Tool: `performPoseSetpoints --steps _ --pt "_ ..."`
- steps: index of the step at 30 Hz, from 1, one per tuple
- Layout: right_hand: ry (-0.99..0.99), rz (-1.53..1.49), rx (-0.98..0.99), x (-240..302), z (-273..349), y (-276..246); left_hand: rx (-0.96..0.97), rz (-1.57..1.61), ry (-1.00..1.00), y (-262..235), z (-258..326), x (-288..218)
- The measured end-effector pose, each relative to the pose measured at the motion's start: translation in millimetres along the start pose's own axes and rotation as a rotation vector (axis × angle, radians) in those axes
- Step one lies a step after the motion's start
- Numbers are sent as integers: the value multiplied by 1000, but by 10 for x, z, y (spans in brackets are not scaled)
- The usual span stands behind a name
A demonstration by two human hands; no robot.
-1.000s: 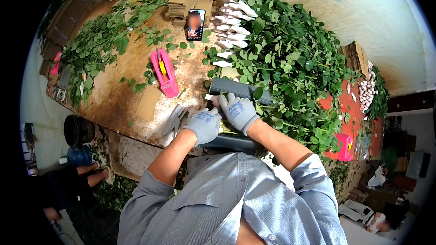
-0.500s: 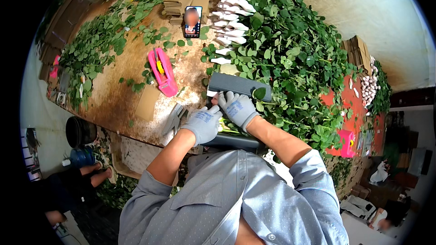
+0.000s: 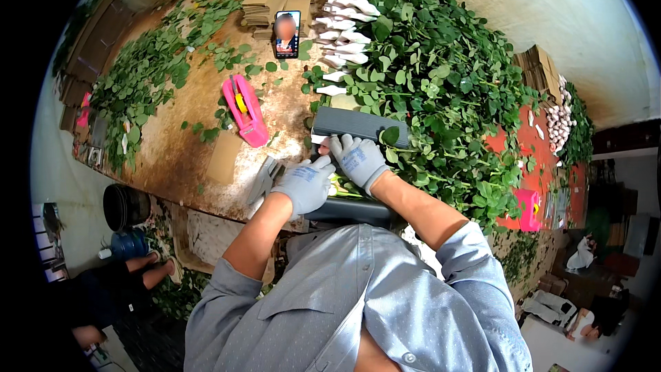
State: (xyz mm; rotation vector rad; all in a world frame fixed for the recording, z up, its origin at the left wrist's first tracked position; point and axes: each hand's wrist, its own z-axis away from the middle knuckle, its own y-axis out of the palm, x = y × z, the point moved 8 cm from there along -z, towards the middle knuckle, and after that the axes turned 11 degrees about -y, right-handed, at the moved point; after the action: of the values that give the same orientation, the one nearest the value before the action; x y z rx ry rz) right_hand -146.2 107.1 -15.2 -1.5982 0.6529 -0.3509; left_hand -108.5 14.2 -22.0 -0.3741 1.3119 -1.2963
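Both my hands wear pale grey gloves and meet over a dark grey trough, whose far wall (image 3: 358, 126) and near wall (image 3: 354, 212) show. My left hand (image 3: 304, 184) has its fingers bent inward, their tips close to my right hand (image 3: 359, 160). A pinkish flower head (image 3: 323, 148) shows by my right fingertips, against a whitish wrap. Pale green stems (image 3: 348, 187) lie in the trough below my hands. Both sets of fingers are curled down over the flowers; what the left fingertips grip is hidden. A grey stapler-like tool (image 3: 265, 179) lies beside my left hand.
A pink tape dispenser (image 3: 246, 111) and a cardboard piece (image 3: 224, 157) lie to the left. Beyond are a phone (image 3: 287, 34) and stacked cardboard (image 3: 265, 0). Leafy stems (image 3: 441, 76) with white-sleeved buds (image 3: 348, 34) fill the right. A person's legs (image 3: 155, 269) show lower left.
My hands stay nearly in place over the trough, with only slight finger movement. The whole view has shifted a little.
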Motion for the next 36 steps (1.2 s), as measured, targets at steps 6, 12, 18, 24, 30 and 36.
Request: performPoseSetpoints --steps 6,12,18,24,30,36 --pt "29 26 34 20 11 2 -449 546 -243 -324 -90 703" --pt "48 -6 38 -3 -40 -27 -309 797 -441 -165 -349 882" --pt "32 28 27 -1 -26 -17 -283 961 -439 10 -486 857" --pt "58 33 79 72 -54 -22 -259 1076 -509 234 -628 978" --pt "103 46 144 6 -43 -9 -273 1162 -554 274 -609 961" --pt "46 50 124 -52 8 44 -439 873 -499 143 -500 956"
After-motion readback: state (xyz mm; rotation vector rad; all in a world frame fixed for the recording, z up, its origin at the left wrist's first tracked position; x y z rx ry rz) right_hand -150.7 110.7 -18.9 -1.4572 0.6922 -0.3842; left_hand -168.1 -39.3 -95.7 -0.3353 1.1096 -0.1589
